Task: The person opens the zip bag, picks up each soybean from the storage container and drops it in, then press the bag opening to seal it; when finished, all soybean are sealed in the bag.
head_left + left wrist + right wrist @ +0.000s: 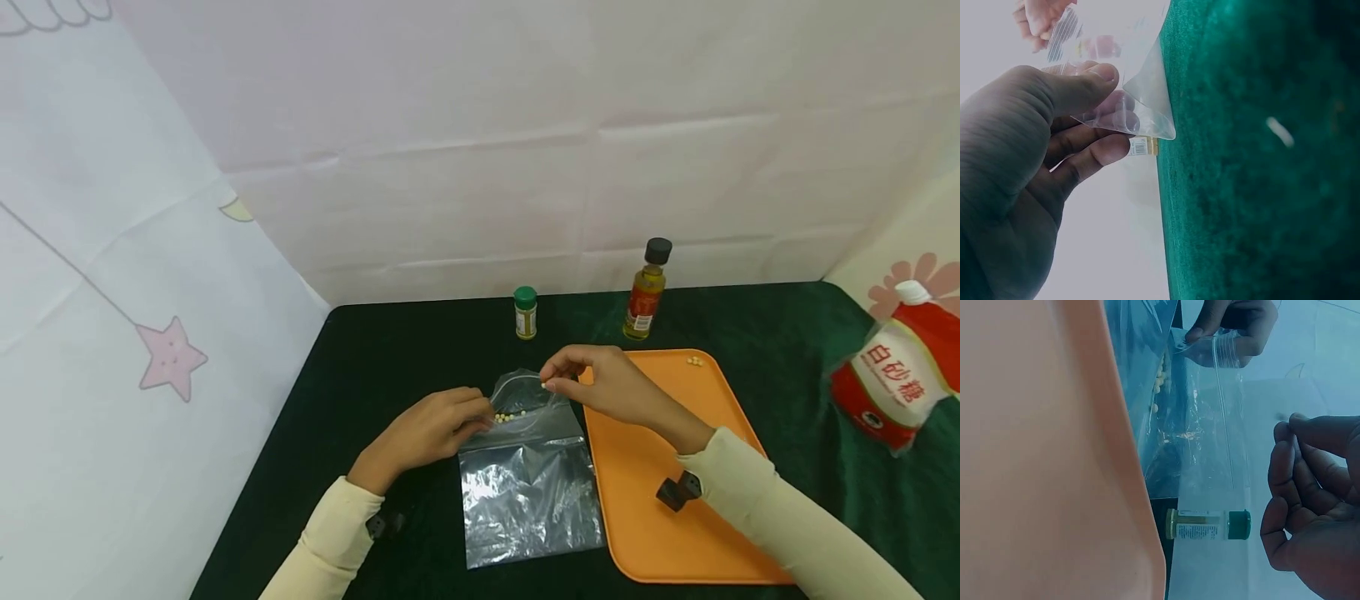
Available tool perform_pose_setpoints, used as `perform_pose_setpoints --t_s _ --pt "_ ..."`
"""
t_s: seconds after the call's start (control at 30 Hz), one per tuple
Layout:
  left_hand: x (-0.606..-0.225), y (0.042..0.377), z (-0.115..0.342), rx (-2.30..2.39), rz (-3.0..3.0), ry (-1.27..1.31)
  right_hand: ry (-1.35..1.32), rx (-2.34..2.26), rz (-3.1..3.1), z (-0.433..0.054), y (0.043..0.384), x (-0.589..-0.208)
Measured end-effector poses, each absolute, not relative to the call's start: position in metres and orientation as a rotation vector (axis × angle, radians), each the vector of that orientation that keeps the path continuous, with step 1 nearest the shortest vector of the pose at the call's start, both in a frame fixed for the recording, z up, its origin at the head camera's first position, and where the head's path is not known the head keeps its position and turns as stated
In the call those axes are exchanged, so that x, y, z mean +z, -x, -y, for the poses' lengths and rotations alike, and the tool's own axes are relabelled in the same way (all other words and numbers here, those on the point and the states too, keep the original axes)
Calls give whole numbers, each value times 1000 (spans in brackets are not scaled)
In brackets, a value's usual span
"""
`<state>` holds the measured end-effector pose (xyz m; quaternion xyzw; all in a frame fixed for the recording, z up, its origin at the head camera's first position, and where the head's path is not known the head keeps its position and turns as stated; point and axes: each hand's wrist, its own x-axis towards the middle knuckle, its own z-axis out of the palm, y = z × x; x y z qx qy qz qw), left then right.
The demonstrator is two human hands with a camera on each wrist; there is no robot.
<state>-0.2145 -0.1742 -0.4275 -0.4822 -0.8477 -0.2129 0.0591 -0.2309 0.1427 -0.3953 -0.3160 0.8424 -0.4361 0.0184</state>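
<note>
A clear zip-lock bag (529, 500) lies on the dark green cloth, its mouth raised at the far end. My left hand (438, 427) pinches the left edge of the mouth between thumb and fingers; the left wrist view shows this thumb (1105, 74) on the plastic. Several small, round, pale yellow pellets (1159, 384) sit inside the bag. Above the mouth's right side is my right hand (600, 383), pinching one pale pellet (543, 385) between thumb and forefinger. That pellet looks blurred in the right wrist view.
Right of the bag lies an orange tray (645, 533) with several pellets (695, 361) in its far corner. Behind stand a green-capped jar (526, 314) and a black-capped bottle (647, 298). A red-and-white sugar bag (892, 375) is at far right, before the curtain wall.
</note>
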Motion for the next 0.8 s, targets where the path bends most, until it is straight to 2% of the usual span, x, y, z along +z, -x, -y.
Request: perform_pose_setpoints --t_s 0.17,0.37,0.6,0.8 --pt "-427 215 173 -636 2562 1472 929 -1359 -2638 -146 231 -393" --pt "-427 215 175 -637 2583 1454 906 -1265 -2797 -180 236 -383" --pt "-427 215 174 -640 2581 1454 824 -743 -3085 -248 254 -370" --pt "-428 215 174 -644 2588 1448 741 -365 -3122 -292 272 -383"
